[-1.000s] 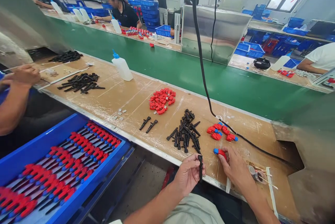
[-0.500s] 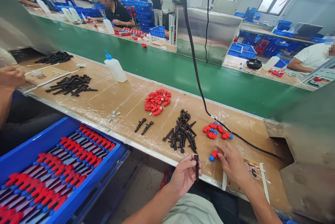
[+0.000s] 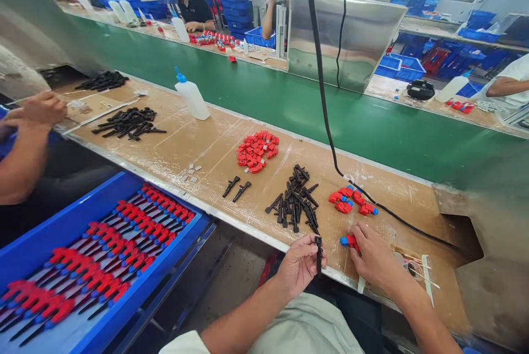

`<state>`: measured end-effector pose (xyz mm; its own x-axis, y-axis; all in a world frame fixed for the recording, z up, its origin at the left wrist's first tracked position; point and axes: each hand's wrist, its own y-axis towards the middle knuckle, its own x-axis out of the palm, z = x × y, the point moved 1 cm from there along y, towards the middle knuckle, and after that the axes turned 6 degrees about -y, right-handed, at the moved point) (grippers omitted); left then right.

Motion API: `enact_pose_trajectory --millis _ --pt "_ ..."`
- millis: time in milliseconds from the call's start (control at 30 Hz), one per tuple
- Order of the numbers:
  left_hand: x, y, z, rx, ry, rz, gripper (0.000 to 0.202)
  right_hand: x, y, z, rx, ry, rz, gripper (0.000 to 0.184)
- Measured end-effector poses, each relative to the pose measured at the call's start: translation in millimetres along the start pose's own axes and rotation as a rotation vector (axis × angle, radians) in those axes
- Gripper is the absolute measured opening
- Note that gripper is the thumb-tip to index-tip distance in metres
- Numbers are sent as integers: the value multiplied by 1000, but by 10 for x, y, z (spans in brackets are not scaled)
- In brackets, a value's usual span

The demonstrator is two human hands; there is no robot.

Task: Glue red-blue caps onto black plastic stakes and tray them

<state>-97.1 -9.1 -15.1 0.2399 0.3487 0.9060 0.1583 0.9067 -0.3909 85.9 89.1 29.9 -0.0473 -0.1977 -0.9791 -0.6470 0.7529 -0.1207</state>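
Observation:
My left hand (image 3: 298,266) pinches a slim black plastic part (image 3: 318,257) upright between thumb and fingers, over the table's front edge. To its right, my right hand (image 3: 374,257) has its thumb and fingers closed around a small red-and-blue plastic piece (image 3: 349,241) at the tabletop; its blue end points left. Just behind lies a group of similar red-and-blue pieces (image 3: 351,199). A heap of black parts (image 3: 295,199) sits left of my hands, with two single black parts (image 3: 241,191) farther left. Beyond those is a pile of red pieces (image 3: 257,151).
A blue bin (image 3: 99,194) at lower left holds rows of joined red, blue and black pieces. A white bottle (image 3: 192,100) stands near the green belt (image 3: 248,86). A black cable (image 3: 324,100) hangs onto the table. Cotton swabs (image 3: 425,277) lie right. A neighbour's hands (image 3: 43,108) work at left.
My right hand has closed farther over the red-and-blue piece, which has turned so its blue end faces left. The left hand keeps the black part. The whole view has shifted slightly.

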Motion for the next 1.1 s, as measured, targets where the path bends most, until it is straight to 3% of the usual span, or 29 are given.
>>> enact_pose_trajectory --millis 200,333,500,567,667,867,1000,1100 --pt "-37 16 -22 18 6 4 35 -89 -39 -49 120 136 40 9" --pt "-59 26 -30 11 15 7 36 -160 -72 -103 252 682 19 33" --pt "-10 -8 -11 -8 22 21 39 -173 -201 -140 440 1196 -159 72" --pt "15 -25 -5 -7 21 36 40 -162 -268 -150 488 1355 -142 73" --pt "46 -40 3 -14 12 60 38 -143 -348 -173 495 1542 -104 58" --pt "77 -40 23 -21 -13 96 32 -143 -436 -227 461 1711 -83 51" --pt "76 -32 23 0 -9 100 30 -183 -455 -237 375 1705 -64 60" --pt "89 -30 5 4 14 91 33 -178 -442 -251 420 1673 -41 54"
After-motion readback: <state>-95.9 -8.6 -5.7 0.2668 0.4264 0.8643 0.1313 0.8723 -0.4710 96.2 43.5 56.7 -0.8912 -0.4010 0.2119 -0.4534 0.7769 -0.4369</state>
